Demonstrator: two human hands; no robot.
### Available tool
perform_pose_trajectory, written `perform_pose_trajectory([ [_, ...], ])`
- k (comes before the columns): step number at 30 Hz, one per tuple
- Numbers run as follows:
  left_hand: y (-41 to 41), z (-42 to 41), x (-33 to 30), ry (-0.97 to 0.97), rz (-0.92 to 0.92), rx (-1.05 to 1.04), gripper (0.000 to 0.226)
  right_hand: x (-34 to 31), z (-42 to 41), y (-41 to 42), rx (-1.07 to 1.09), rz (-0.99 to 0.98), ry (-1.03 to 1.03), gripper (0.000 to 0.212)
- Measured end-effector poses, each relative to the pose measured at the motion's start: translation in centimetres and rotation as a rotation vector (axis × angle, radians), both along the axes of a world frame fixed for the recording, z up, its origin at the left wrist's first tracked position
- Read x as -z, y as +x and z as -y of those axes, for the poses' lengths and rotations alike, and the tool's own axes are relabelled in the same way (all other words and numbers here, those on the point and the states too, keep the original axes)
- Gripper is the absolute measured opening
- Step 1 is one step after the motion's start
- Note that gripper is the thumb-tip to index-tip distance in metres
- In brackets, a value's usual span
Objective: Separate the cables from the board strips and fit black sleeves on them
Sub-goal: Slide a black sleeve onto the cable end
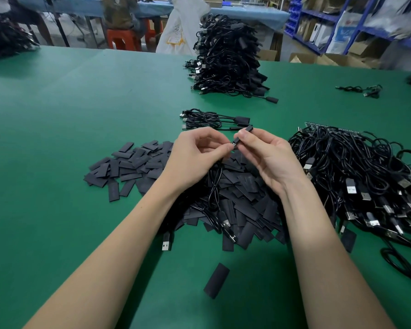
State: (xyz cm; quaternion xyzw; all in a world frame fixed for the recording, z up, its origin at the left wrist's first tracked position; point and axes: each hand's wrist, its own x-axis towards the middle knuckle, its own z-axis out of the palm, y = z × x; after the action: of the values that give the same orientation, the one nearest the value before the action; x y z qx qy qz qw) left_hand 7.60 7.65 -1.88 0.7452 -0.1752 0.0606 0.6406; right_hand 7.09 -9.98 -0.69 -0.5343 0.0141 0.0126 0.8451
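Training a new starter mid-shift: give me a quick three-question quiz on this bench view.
1. True or false: the right hand holds a black sleeve.
2. Where is the tall stack of finished cables? A) far end of the table B) beside the left elbow
3. What lies in a heap under the left hand?

Key: 1 true; 2 A; 3 flat black sleeves, loose on the green table.

Green table (69, 115): sleeve pile (235, 198), cable stack (226, 58), cable heap w/ board strips (356, 167), stray sleeve (216, 283).
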Motion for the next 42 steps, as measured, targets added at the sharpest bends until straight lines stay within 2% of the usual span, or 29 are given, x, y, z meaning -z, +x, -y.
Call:
perform_pose_trajectory([
  [2, -0.1, -0.1, -0.1, 0.005, 0.027, 0.003, 0.008, -0.1, 0.0, -0.1, -0.014, -0.003, -0.013, 0.019],
  [8, -0.1, -0.2, -0.2, 0.02, 0.047, 0.004, 0.005, -0.4, 0.0, -0.4, -0.07, 0.014, -0.067, 0.032],
  [13, -0.1, -0.1, -0.1, 0.007, 0.02, 0.049, 0.014, -0.3, -0.4, -0.4, 0.023, 0.023, -0.082, 0.028],
  [18, 0.0, 0.0, 0.0, -0.05, -0.005, -0.028, 0.011, -0.1, -1.1, -0.4, 0.058, 0.144, -0.162, 0.026],
  [28, 0.0, 0.1, -0.1, -0.094, -0.043, -0.015, 0.01, 0.3, -1.3, 0.0, 0.06, 0.178, -0.188, 0.024],
  [33, 0.1, 0.3, -0.4, -0.024, -0.06, -0.012, 0.01, 0.4, -1.2, 0.2, 0.099, 0.133, -0.144, 0.023],
  [37, 0.1, 0.1, -1.0, 0.181, -0.039, -0.016, 0.017, 0.5, -1.2, 0.4, 0.13, 0.078, -0.082, 0.022],
  [40, 0.2, -0.2, -1.1, 0.332, -0.034, 0.0, 0.008, 0.6, -1.0, 0.5, 0.149, 0.064, -0.078, 0.023],
  [42, 0.2, -0.2, -1.0, 0.363, -0.038, -0.005, 0.01, 0.6, -1.1, 0.5, 0.141, 0.068, -0.104, 0.023],
])
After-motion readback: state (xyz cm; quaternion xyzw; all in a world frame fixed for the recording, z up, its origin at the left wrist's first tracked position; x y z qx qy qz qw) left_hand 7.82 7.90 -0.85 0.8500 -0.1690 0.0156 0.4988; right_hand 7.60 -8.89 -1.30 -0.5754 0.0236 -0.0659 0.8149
